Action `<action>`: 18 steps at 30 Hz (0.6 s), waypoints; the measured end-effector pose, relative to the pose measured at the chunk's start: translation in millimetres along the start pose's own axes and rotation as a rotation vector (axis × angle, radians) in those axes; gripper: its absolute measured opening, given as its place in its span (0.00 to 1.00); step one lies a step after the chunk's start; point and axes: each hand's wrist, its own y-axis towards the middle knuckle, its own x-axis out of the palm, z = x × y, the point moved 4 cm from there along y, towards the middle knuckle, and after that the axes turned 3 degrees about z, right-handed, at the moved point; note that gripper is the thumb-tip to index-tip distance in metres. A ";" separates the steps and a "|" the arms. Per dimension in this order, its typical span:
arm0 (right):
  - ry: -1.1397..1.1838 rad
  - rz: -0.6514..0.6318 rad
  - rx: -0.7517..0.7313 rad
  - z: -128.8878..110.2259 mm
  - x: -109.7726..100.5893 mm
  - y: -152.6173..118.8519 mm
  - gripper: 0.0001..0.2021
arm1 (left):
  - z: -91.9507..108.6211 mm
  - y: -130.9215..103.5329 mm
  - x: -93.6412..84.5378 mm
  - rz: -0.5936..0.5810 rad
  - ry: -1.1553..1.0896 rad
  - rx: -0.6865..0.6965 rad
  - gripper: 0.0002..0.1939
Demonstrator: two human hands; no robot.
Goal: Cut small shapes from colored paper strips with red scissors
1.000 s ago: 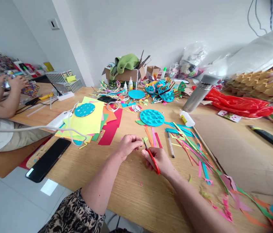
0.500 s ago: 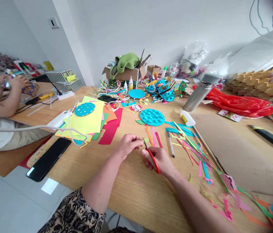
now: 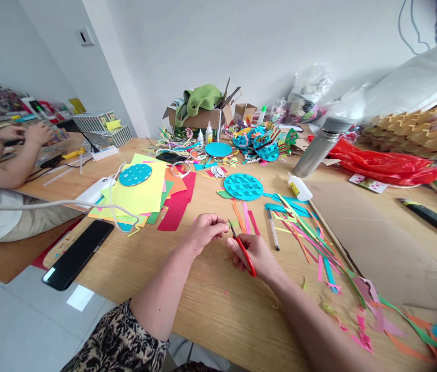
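Over the front of the wooden table, my left hand (image 3: pixel 208 231) pinches a small light-green paper piece (image 3: pixel 232 224) between thumb and fingertips. My right hand (image 3: pixel 256 255) grips red-handled scissors (image 3: pixel 246 254), whose blades point up and left at that piece; whether they are parted is too small to tell. Just beyond my hands lie short orange, pink (image 3: pixel 246 217) and red paper strips. Behind them rests a blue oval (image 3: pixel 243 187) with raised folded bits. A pen (image 3: pixel 273 230) lies to the right of the strips.
Yellow sheets (image 3: pixel 136 191) and a dark phone (image 3: pixel 78 254) lie left. Loose paper strips (image 3: pixel 311 237), a glue bottle (image 3: pixel 299 188), a steel flask (image 3: pixel 321 147), cardboard (image 3: pixel 369 237) and a box cutter (image 3: pixel 433 219) are to the right. A co-worker's hands (image 3: pixel 24 135) are at far left.
My hands and the scissors stay almost in place, with the green piece shifting slightly at the blades. At far left, the co-worker's hands have lowered, and the shiny object is no longer visible.
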 end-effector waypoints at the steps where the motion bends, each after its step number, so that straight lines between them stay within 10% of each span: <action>1: -0.003 -0.002 0.002 -0.3 0.0 -0.1 0.23 | 0.2 -0.1 0.0 -0.002 0.002 0.000 0.08; 18: -0.024 0.004 -0.004 -0.3 -0.9 -0.8 0.23 | 0.3 0.2 1.4 -0.021 0.002 0.006 0.08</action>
